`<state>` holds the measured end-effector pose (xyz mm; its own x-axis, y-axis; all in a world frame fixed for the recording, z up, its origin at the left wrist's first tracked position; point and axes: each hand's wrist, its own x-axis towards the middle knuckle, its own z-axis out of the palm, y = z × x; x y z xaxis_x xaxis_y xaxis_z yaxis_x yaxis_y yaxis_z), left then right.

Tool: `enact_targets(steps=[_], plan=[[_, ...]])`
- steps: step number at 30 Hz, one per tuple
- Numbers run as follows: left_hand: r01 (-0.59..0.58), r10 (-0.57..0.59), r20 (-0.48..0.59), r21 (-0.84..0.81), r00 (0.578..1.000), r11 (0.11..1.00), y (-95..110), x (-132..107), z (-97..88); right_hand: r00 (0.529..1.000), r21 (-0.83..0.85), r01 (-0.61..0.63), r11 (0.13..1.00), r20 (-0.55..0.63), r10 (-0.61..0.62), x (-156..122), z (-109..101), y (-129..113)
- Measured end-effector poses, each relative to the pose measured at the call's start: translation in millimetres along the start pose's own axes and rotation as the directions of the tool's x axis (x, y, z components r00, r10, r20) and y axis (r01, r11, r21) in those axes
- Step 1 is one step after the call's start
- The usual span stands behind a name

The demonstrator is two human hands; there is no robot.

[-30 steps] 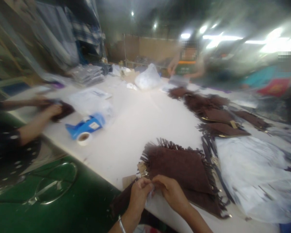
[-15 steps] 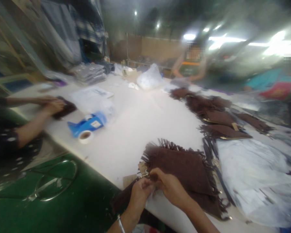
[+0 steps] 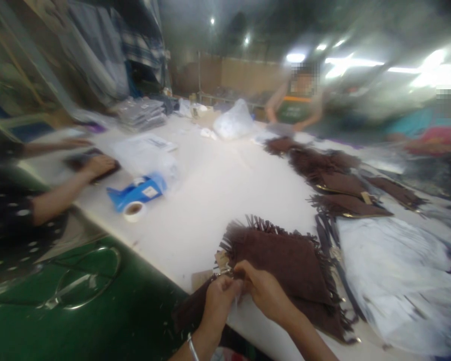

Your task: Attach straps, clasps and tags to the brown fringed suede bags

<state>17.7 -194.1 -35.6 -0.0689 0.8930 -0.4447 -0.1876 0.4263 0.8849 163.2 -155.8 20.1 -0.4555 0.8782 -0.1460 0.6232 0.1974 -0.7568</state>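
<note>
A brown fringed suede bag lies on the white table near its front edge. My left hand and my right hand meet at the bag's near left corner, both with fingers pinched together around a small metal fitting and a tan paper tag. What exactly sits between the fingertips is too small and blurred to name. A bangle shows on my left wrist.
More brown fringed bags lie in a row at the right, beside clear plastic sleeves. A blue tape dispenser and tape roll sit at the left. A person's arms work at the left; other people stand at the far side.
My hands stay at the bag's corner, with the right hand shifted slightly upward toward the fitting. The person at the left has moved their hands a little.
</note>
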Motion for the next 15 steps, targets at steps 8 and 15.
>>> enact_targets(steps=[8,15], plan=[[0.024,-0.020,-0.075,0.043,0.997,0.999,1.0,1.1,6.4,0.999,0.096,-0.028,0.995,-0.028,0.031,-8.5,5.4,5.4],[0.067,-0.066,-0.054,0.028,0.996,0.997,2.2,4.0,6.8,0.996,0.156,-0.044,0.987,-0.068,0.055,-16.9,10.3,7.5]])
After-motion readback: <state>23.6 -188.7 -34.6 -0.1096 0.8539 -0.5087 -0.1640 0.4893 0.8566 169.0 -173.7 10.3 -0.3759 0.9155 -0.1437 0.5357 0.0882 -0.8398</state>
